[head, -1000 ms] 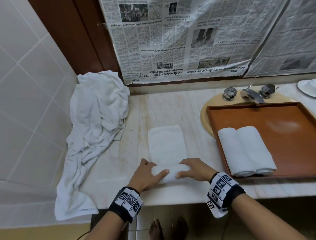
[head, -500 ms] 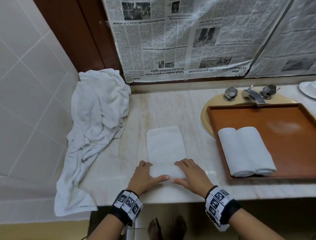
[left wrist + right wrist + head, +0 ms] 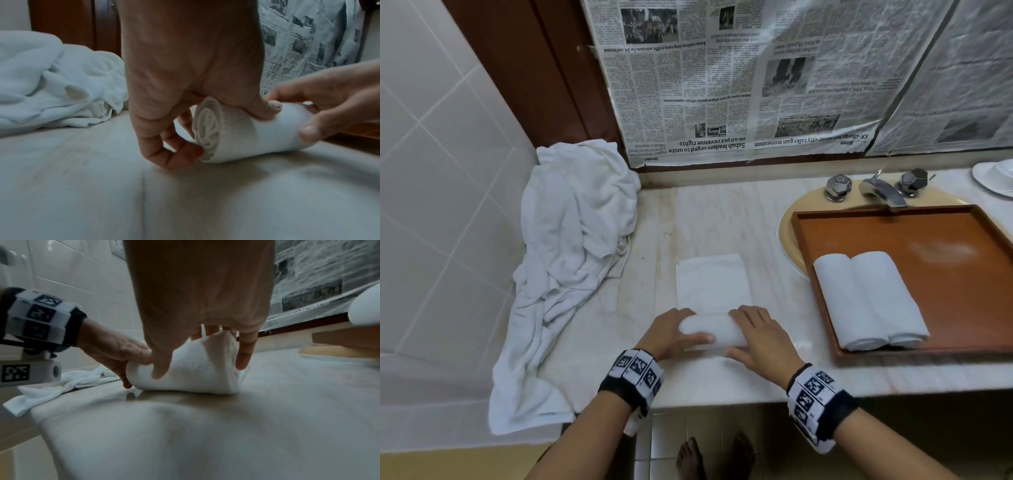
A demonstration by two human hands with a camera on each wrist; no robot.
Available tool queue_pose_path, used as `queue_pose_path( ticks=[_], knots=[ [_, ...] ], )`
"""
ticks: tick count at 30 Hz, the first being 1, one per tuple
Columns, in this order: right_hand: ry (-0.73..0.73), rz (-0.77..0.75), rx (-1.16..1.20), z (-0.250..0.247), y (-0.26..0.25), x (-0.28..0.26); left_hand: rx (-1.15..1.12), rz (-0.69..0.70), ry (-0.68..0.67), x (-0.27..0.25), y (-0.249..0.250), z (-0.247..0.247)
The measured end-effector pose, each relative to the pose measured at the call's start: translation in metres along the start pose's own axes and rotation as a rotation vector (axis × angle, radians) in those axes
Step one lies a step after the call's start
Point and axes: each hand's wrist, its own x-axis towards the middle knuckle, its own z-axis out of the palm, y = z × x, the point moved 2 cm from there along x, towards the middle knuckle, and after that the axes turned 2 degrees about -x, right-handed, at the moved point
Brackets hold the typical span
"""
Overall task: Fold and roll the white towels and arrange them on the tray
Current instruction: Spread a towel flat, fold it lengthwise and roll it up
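A folded white towel lies flat on the marble counter, its near end wound into a roll. My left hand grips the roll's left end, thumb on top and fingers curled behind the spiral. My right hand holds the right end, fingers curled over it and thumb in front. Two finished towel rolls lie side by side at the left of the brown wooden tray.
A heap of loose white towels fills the counter's left end and hangs over its front edge. The tray sits over a beige sink with a chrome tap. Newspaper covers the back wall. A white dish sits far right.
Half a second ago both hands lay flatter on the towel's near end; now they curl round a thicker roll that sits slightly farther up the towel.
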Motion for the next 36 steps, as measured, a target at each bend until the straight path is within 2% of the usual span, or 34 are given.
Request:
queue_pose_path(
  ticks=[3, 5, 6, 8, 11, 13, 16, 18, 21, 24, 27, 29, 31, 33, 34, 36],
  knots=[
    [-0.140, 0.111, 0.201, -0.003, 0.012, 0.019, -0.052, -0.020, 0.177, -0.003, -0.002, 0.006],
    [-0.226, 0.179, 0.349, -0.013, 0.019, 0.035, 0.009, 0.047, 0.322, -0.010, -0.004, 0.013],
    [-0.265, 0.192, 0.385, -0.017, 0.022, 0.042, 0.080, 0.092, 0.346, -0.014, -0.003, 0.018],
    [-0.363, 0.197, 0.376, -0.023, 0.024, 0.049, 0.125, 0.125, 0.336, -0.018, -0.005, 0.023],
    [-0.435, 0.218, 0.344, -0.023, 0.022, 0.041, 0.017, 0.094, 0.263, -0.017, -0.014, 0.017],
    [-0.365, 0.229, 0.290, -0.018, 0.018, 0.026, -0.041, 0.077, 0.191, -0.014, -0.019, 0.011],
    [-0.119, 0.099, 0.004, -0.011, 0.006, 0.003, -0.069, 0.021, 0.112, -0.009, -0.020, 0.003],
    [-0.115, 0.058, -0.032, -0.006, 0.002, -0.004, -0.009, -0.008, 0.057, -0.007, -0.019, -0.001],
    [-0.242, 0.162, 0.193, -0.004, 0.012, 0.002, 0.151, -0.001, 0.040, -0.012, -0.012, 0.001],
    [-0.361, 0.211, 0.388, -0.020, 0.018, 0.017, 0.399, 0.083, 0.136, -0.025, -0.002, 0.015],
    [-0.430, 0.234, 0.496, -0.026, 0.018, 0.016, 0.453, 0.135, 0.168, -0.032, 0.003, 0.029],
    [-0.373, 0.227, 0.387, -0.023, 0.014, 0.005, 0.407, 0.095, 0.125, -0.028, 0.003, 0.024],
    [-0.152, 0.152, 0.085, -0.013, 0.009, -0.009, 0.281, 0.010, 0.032, -0.018, 0.003, 0.012],
    [0.029, 0.036, -0.083, -0.005, 0.003, -0.020, 0.193, -0.040, -0.046, -0.004, 0.002, 0.001],
    [0.079, 0.011, -0.111, -0.004, 0.001, -0.022, 0.168, -0.052, -0.073, 0.002, 0.004, -0.002],
    [0.086, -0.010, -0.152, -0.003, 0.002, -0.017, 0.098, -0.098, -0.087, 0.010, 0.004, -0.006]
  ],
)
